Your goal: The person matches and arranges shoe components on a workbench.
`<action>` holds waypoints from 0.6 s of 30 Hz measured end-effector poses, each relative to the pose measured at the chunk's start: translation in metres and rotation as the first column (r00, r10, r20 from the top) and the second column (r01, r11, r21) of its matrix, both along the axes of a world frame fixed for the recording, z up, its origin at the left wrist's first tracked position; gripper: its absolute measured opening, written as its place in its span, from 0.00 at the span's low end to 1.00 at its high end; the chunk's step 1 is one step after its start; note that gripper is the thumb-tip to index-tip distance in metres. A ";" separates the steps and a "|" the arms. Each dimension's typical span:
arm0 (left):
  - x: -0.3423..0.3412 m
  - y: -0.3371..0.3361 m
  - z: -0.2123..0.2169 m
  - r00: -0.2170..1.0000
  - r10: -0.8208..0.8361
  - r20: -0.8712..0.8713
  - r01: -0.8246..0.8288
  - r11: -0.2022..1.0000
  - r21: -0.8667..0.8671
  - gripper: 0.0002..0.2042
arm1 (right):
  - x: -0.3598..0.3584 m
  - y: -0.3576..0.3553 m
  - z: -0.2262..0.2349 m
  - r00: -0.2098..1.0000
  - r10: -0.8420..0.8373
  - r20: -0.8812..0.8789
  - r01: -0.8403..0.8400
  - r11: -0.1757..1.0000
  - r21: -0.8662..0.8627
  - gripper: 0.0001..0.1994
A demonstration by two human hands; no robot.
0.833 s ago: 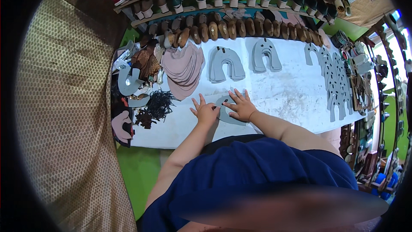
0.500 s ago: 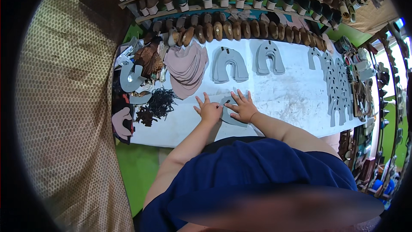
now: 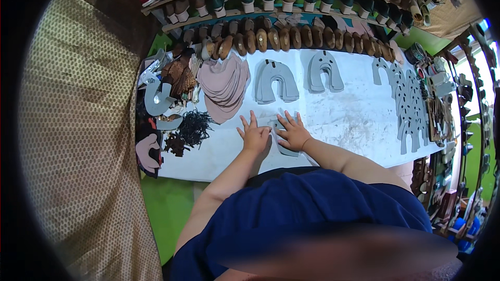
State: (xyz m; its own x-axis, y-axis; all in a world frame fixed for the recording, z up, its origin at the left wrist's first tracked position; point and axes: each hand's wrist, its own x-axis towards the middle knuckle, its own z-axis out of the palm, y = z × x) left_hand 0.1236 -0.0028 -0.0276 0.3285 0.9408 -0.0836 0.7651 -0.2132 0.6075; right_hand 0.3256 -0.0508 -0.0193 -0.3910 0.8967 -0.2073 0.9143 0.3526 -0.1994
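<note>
A grey curved cut piece (image 3: pixel 288 151), like a shoe upper, lies on the white-covered table in front of me. My right hand (image 3: pixel 294 133) rests on it with fingers spread, hiding part of it. Just left of its edge, my left hand (image 3: pixel 255 138) brings thumb and forefinger together while its other fingers stretch out. Whatever sits in that pinch is too small to make out. Beyond my hands are two stacks of grey U-shaped pieces, a left stack (image 3: pixel 268 89) and a right stack (image 3: pixel 315 75), with small black tabs at their tops.
Left of my hands lie a pile of thin black strips (image 3: pixel 195 127) and a stack of dusty-pink pieces (image 3: pixel 221 86). Overlapping grey pieces with black tabs (image 3: pixel 405 101) run down the table's right side. Wooden shoe lasts (image 3: pixel 273 39) line the back; tools (image 3: pixel 440 119) crowd the right edge.
My right hand has shifted slightly left and down over the grey piece, which now shows at a different angle. The left hand keeps its pinch close by.
</note>
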 end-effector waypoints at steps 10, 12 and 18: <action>-0.001 0.007 0.005 0.975 -0.152 -0.161 0.170 0.980 0.100 0.11 | 0.014 -0.008 -0.023 0.938 -0.036 -0.344 0.101 0.980 0.173 0.25; -0.001 0.007 -0.002 0.996 -0.041 -0.078 0.050 0.992 0.120 0.08 | 0.014 -0.008 -0.024 0.939 -0.038 -0.342 0.103 0.979 0.174 0.24; 0.002 0.008 0.002 0.995 0.038 -0.088 -0.038 0.999 0.005 0.07 | 0.013 -0.008 -0.025 0.940 -0.050 -0.336 0.113 0.979 0.171 0.22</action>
